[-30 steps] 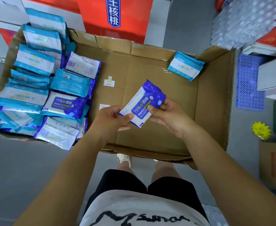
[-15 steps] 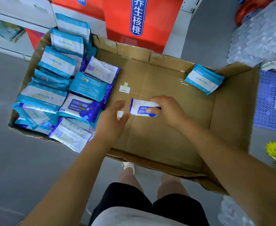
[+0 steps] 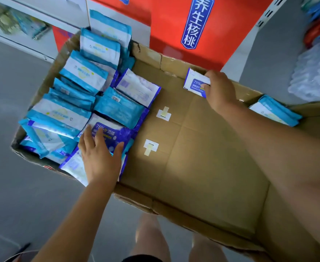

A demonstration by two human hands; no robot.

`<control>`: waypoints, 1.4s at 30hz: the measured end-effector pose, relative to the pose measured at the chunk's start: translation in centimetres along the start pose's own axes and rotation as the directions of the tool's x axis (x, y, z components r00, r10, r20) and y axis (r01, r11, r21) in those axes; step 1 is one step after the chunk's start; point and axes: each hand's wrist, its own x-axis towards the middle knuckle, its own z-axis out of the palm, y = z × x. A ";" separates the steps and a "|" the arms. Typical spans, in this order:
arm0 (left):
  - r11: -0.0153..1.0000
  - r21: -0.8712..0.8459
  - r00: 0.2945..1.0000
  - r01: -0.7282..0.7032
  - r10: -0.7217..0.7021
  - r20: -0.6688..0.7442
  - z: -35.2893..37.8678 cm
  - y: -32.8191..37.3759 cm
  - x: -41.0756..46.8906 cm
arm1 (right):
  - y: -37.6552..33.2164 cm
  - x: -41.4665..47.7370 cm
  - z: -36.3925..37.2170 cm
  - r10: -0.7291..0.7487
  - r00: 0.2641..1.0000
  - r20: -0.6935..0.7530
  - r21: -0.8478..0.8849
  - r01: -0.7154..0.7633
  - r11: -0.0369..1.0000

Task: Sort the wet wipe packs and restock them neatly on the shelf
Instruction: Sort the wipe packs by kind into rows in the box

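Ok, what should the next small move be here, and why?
Probably the left hand should grip the purple 75% alcohol wipe pack under its flat fingers and lift it from the pile. The right hand holds a second purple pack against the far wall of the cardboard box, so purple ones seem to be grouped there.

Purple pack (image 3: 194, 83) half hidden under right hand (image 3: 219, 91), teal stack (image 3: 276, 112) partly behind forearm (image 3: 259, 135), box (image 3: 212, 167) cropped at right

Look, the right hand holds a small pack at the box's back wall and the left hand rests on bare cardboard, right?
Not quite. In the head view the left hand rests on a purple pack in the pile, not bare cardboard. The right hand does hold a small pack at the box's back wall.
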 end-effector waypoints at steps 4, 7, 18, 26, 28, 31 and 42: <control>0.999 -0.011 0.999 0.033 -0.033 -0.024 0.4 0.1 -0.2 | -0.7 0.1 0.3 -0.084 0.996 -0.038 -0.261 0.071 0.963; 0.984 -0.113 0.989 0.140 -0.144 -0.027 -0.1 0.8 -0.1 | -1.7 -0.5 0.4 -0.079 0.995 -0.063 -0.297 0.057 0.953; 0.762 -0.510 0.888 0.399 -0.459 0.009 -1.8 0.0 1.3 | -13.5 0.2 4.5 -0.132 0.971 0.200 0.228 0.085 0.970; 0.599 -0.624 0.840 0.502 -0.508 0.189 -4.2 -0.8 0.6 | -15.6 0.3 5.7 0.192 0.946 0.260 0.300 -0.268 0.915; 0.580 -0.626 0.846 0.521 -0.448 0.289 -4.9 -1.0 0.3 | -15.6 -0.9 4.4 0.250 0.930 0.268 0.402 -0.344 0.848; 0.577 -0.651 0.870 0.493 -0.318 0.378 -6.5 -0.9 -0.9 | -15.5 -3.8 1.3 0.264 0.946 0.189 0.520 -0.324 0.790; -0.010 -0.806 0.806 0.592 0.026 0.592 -10.9 4.7 -8.1 | -17.7 -24.6 -10.7 0.221 0.974 0.045 0.804 -0.166 0.571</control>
